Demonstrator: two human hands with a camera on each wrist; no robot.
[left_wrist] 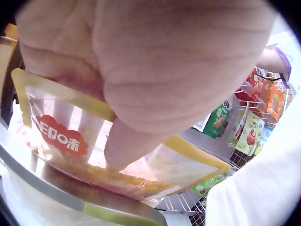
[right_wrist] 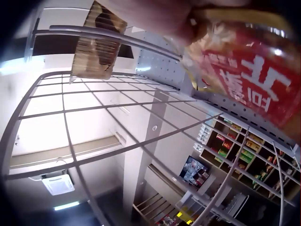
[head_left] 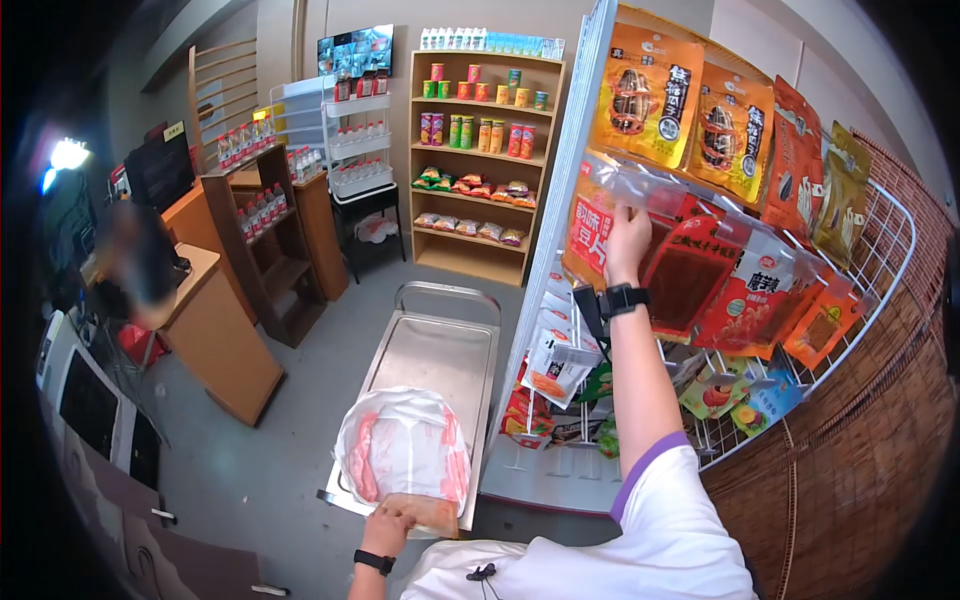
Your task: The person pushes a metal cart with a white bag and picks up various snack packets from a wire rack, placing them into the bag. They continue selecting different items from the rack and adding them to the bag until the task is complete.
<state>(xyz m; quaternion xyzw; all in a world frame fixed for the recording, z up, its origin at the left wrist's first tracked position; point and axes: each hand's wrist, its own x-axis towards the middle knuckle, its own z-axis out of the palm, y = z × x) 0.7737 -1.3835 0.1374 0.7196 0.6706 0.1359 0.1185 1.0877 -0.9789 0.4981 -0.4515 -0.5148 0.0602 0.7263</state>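
Note:
My left hand (head_left: 388, 530) grips a yellow-edged snack pouch (head_left: 432, 514) at the near end of a metal cart (head_left: 430, 350). In the left wrist view the thumb lies across the front of this see-through pouch, beside a red printed label. A white plastic bag (head_left: 350, 425) with pink print sits opened on the cart, overlapped by the pouch in the head view. Up at the rack, my right hand (head_left: 627, 248) pinches the upper edge of a red and orange snack pouch (head_left: 588, 220). The right wrist view shows this red pouch (right_wrist: 254, 77) close below the fingers.
More pouches hang beside my right hand, including a dark red one (head_left: 690, 275) and yellow ones (head_left: 645, 95) above. A white wire rack side (head_left: 890, 250) borders them. Shelves (head_left: 470, 255) of snacks stand behind the cart. A person (head_left: 140, 255) is behind a wooden counter (head_left: 220, 335) at left.

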